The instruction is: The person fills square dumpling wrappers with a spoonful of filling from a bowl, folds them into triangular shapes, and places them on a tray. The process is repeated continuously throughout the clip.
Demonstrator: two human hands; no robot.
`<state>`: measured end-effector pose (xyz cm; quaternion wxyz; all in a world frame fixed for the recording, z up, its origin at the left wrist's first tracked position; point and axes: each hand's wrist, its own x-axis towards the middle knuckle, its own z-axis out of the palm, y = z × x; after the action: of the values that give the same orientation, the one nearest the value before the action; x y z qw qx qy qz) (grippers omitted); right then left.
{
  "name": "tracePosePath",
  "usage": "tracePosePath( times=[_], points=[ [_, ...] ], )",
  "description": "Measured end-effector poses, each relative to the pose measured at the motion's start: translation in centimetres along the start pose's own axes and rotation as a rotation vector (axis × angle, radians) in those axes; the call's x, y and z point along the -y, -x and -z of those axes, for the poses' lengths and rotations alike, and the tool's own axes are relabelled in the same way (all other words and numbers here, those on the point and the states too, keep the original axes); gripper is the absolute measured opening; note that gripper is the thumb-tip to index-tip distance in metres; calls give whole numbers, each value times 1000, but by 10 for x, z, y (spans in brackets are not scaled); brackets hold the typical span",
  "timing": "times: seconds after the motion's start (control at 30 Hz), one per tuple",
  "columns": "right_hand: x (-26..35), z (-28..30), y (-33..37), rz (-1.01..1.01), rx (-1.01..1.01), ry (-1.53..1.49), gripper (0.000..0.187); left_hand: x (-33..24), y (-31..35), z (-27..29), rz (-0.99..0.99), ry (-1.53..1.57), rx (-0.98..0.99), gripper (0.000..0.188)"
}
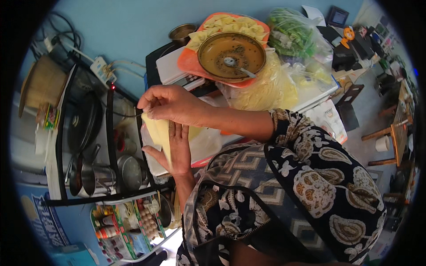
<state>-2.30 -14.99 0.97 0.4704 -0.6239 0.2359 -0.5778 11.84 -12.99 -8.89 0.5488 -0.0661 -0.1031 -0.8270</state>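
A thin, pale yellow dough wrapper (156,133) hangs over my left hand (179,148), which is open with its palm up, thumb spread and fingers stretched beneath the sheet. From above, my right hand (171,106) pinches the wrapper's upper edge between thumb and fingers. Beyond my hands, a round metal bowl (208,60) with dark-specked remains and a spoon (246,72) sits on an orange tray (188,61). Folded yellow wontons (222,23) are heaped along the tray's far side. My right forearm covers part of the work surface.
A plastic bag of yellow dough sheets (270,84) lies right of the bowl, with bagged green vegetables (288,35) behind. A small metal bowl (182,33) stands at the back. Left is a rack with pots (100,179) and a power strip (102,70).
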Motion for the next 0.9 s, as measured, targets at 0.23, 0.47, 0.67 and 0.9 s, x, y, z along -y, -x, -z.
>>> tracePosePath(
  times=[0.23,0.47,0.67,0.9],
  points=[
    [-15,38,32,28,-215,432,20,14,-8,-19,-2,91,-7,60],
    [62,160,104,-64,-143,1603,41,18,-9,-26,144,-80,24,62],
    [61,202,74,-85,379,1672,46,60,-23,-19,389,184,-116,59],
    [49,228,51,41,741,1655,19,80,-14,11,484,-11,-306,57]
  ],
)
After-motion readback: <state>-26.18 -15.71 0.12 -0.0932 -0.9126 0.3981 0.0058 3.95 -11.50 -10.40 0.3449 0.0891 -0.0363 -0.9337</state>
